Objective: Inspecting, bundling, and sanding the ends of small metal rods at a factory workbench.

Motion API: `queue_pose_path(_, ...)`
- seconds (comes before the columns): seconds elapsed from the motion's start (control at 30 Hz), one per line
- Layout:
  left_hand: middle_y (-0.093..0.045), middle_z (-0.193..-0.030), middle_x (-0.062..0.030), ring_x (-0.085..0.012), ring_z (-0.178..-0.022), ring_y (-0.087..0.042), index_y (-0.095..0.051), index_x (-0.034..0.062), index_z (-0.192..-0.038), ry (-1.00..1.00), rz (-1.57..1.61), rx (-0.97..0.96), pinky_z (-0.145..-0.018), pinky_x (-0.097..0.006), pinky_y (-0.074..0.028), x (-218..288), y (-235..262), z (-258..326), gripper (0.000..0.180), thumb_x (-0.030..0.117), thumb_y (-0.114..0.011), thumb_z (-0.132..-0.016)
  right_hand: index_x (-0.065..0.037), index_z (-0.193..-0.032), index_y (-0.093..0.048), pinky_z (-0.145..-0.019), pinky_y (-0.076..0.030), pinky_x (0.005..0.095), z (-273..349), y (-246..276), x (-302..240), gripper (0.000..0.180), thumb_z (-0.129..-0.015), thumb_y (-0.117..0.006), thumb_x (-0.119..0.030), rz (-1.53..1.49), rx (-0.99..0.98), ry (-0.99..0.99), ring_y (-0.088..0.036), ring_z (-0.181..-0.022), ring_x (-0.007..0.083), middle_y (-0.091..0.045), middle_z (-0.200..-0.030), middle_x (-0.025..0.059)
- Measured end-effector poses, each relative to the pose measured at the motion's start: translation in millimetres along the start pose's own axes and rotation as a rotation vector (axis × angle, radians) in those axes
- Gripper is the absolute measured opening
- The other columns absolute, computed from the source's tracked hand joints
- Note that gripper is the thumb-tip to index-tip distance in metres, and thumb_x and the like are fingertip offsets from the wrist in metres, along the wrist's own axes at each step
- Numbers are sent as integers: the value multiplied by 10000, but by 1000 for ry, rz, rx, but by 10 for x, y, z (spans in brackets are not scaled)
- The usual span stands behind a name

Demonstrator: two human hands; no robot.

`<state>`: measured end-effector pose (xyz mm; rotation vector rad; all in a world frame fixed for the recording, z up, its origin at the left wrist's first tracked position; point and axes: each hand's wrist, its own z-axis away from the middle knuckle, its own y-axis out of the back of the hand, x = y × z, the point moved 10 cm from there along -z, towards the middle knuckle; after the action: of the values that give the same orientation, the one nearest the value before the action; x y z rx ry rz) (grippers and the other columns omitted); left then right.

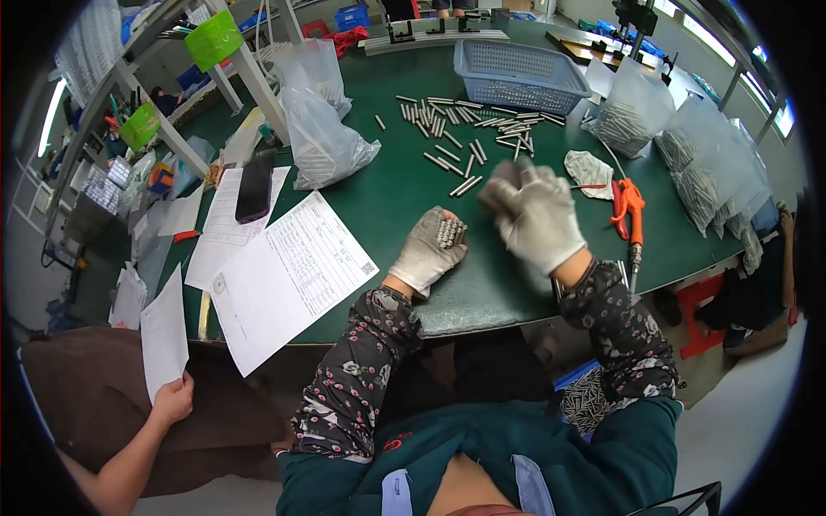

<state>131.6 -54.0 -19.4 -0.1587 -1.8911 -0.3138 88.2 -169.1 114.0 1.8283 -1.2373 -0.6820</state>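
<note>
L hand [433, 245]: gloved, curled rnd bundle of metal pins [450, 233]
R hand [535, 215]: gloved, blurred, 2 o'clock fr. L hand; can't tell if gripping
Loose pins [447, 153]: on green worktop [391, 185], 11 o'clock fr. R hand
Basket [516, 93]: blue, 12 o'clock fr. R hand

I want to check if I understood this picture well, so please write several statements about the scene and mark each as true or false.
1. The left hand holds several small metal rods. True.
2. The left hand is bare. False: it wears a whitish glove.
3. An orange air blow gun lies right of the right hand. True.
4. A dark smartphone lies on a printed sheet. True.
5. The smartphone is between the two hands. False: it is left of both.
</note>
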Motion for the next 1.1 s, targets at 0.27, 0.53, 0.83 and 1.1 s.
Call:
queue_pose_path(0.27, -537, -858, -103, -230, -808, -552, -457, 28, -933, 74, -214, 8, -740, -306, -457, 230, -35, -21, 391, 87, -681, -618, -143, -1034, -619, -835, -406, 419, -66, -95, 140, 343, -702, -595, -221, 50, -145, -96, -511, -1002, 340, -507, -1132, 233)
queue_pose_path(0.53, -541, -856, -100, -228, -814, -558, -464, 38, -942, 99, -302, 0, -740, -301, -459, 281, 7, -41, 383, 97, -675, -628, -143, -963, -640, -803, -410, 403, -153, -1, 182, 255, -727, -559, -199, -30, -34, -77, -513, -937, 337, -503, -1124, 225)
queue_pose_path(0.83, -521, -844, -40, -121, -778, -529, -446, 44, -969, 46, -294, -32, -732, -243, -445, 192, -44, -18, 375, 27, -660, -661, -159, -989, -614, -792, -405, 435, 28, -257, 321, 308, -697, -599, -255, -61, -155, -96, -515, -934, 306, -527, -1059, 167)
queue_pose_path(1.1, -485, -847, -4, -86, -794, -489, -451, 59, -964, 192, 316, -195, -726, -209, -427, 70, -184, 69, 360, -34, -642, -673, -87, -1017, -587, -770, -431, 377, 237, -193, 31, 370, -691, -644, -253, -337, -251, -98, -544, -945, 273, -589, -971, 122)
